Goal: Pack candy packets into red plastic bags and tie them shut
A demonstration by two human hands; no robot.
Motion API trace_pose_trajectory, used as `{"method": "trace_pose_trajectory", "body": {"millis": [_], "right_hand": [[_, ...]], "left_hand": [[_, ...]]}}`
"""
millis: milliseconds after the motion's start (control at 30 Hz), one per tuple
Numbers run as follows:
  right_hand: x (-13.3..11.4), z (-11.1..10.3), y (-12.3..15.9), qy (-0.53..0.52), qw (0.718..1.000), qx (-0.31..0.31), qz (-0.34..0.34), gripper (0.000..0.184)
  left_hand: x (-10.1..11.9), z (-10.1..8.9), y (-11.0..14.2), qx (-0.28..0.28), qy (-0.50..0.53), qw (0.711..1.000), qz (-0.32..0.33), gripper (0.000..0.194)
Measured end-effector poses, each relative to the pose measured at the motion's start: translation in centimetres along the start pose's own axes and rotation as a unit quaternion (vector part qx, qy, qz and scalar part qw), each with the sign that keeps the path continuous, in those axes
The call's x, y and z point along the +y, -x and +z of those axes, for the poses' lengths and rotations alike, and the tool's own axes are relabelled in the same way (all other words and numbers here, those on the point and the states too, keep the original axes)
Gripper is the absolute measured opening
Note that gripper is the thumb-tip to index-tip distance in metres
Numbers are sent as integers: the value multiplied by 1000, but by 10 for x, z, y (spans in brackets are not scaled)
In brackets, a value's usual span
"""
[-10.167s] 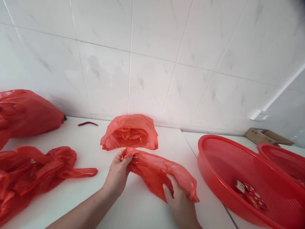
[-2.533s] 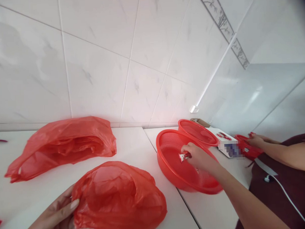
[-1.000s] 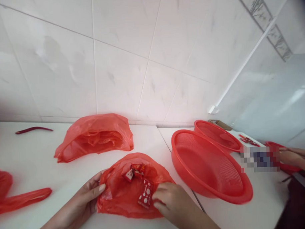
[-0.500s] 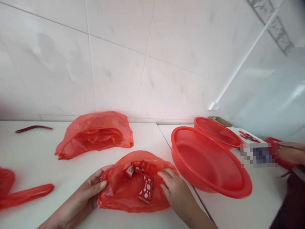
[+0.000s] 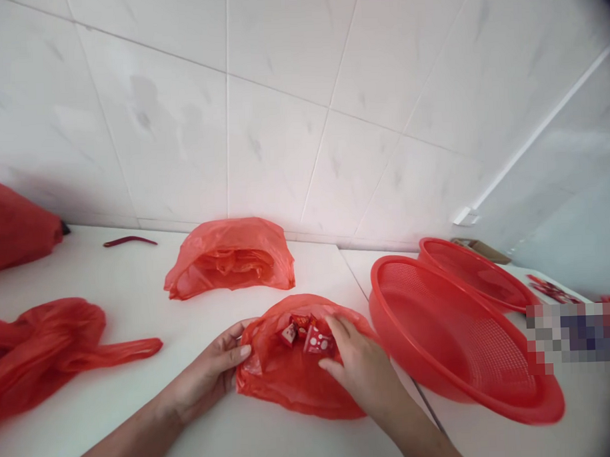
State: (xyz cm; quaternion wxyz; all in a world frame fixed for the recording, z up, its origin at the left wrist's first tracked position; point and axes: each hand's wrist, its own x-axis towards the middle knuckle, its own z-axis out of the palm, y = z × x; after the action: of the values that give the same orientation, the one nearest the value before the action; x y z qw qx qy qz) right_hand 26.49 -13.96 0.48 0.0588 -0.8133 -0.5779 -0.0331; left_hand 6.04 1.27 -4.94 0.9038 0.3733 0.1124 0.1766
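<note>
Countertop (image 5: 141,401), white and broad, carries everything in view; against the tiled wall (image 5: 280,89) lies a second red bag (image 5: 230,258), slack and open toward the camera; at the left edge lies a heap of crumpled red bags (image 5: 43,344), and a thin red strip (image 5: 129,241) lies near the wall; to the right stands a large red sieve basket (image 5: 469,356), now with nothing showing inside it, and a second basket (image 5: 479,276) sits just behind it.

Nearer the body lies the red plastic bag (image 5: 295,375), flattened on the counter just beside the big basket; the small red packets (image 5: 306,332) that were in that basket a couple of seconds ago now sit on the bag's upper part, and within the last half-second they have bunched closer together under the fingers.

Left hand (image 5: 212,372) rests at the bag's left rim, fingers curled on the plastic and pinning it down; right hand (image 5: 363,373) lies over the bag's right side, fingers loosely spread and touching the packets rather than clasped round them; by my judgement the packets are being gathered onto the bag.
</note>
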Motion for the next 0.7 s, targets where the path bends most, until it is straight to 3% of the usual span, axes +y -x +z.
{"method": "trace_pose_trajectory", "body": {"millis": [67, 233, 333, 433, 567, 633, 700], "right_hand": [[6, 0, 0, 21, 1000, 15, 15, 56], [30, 3, 17, 50, 996, 29, 62, 36], [38, 0, 35, 5, 998, 59, 33, 22], [43, -16, 49, -72, 987, 141, 15, 21], [75, -51, 54, -77, 946, 290, 125, 23], [99, -63, 54, -64, 943, 265, 193, 29], [117, -65, 58, -58, 963, 158, 211, 39]], "left_hand": [[0, -1, 0, -1, 1, 1000, 2, 39], [0, -2, 1, 18, 6, 1000, -11, 38], [1, -1, 1, 25, 2, 1000, -16, 39], [2, 0, 1, 36, -8, 999, -17, 43], [3, 1, 1, 37, -11, 999, -23, 49], [3, 3, 1, 31, -11, 999, -25, 50], [4, 5, 1, 32, -9, 999, -22, 50]]}}
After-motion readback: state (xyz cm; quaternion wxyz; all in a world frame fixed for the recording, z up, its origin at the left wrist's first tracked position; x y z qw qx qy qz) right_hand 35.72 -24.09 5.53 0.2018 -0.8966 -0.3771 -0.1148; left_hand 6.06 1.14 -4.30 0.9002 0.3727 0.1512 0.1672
